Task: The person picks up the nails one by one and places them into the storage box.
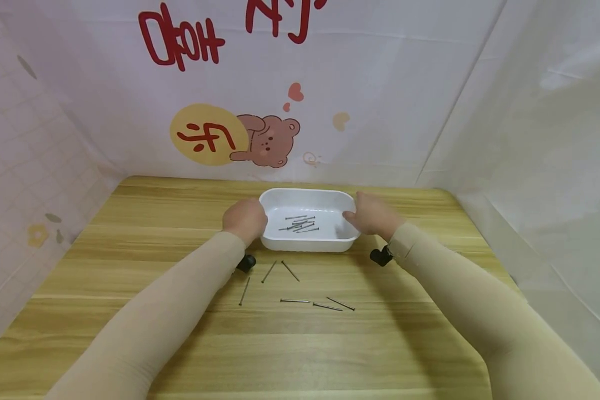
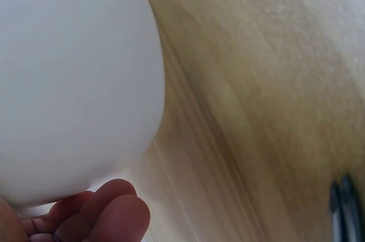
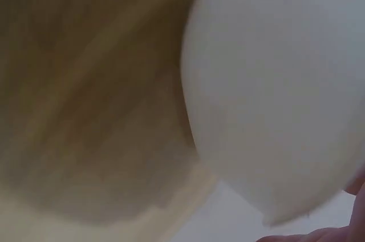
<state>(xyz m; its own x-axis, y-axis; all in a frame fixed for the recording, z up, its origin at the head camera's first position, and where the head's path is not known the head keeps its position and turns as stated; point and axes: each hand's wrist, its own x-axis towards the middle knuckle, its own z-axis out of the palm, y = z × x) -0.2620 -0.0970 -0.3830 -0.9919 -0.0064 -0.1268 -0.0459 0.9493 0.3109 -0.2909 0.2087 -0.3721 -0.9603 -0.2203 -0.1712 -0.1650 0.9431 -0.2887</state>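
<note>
A white oblong plastic tray (image 1: 307, 245) is held at both ends in the head view. My left hand (image 1: 246, 220) grips its left end; in the left wrist view the curled fingers (image 2: 118, 218) are by the rim. The right hand (image 1: 376, 215) grips the other end, its thumb over the rim on the inside. Several grey nails (image 1: 300, 224) lie in a loose pile on the tray's floor. Each wrist view is largely filled by the tray's outer wall (image 3: 274, 93). Whether the tray touches the table is hard to tell.
On the wooden table (image 1: 260, 344), several loose nails lie scattered in front of the tray, among them one nail (image 1: 295, 301) pointing sideways and another nail (image 1: 244, 291) at the left. A white printed curtain (image 1: 380, 111) hangs behind the table's back edge.
</note>
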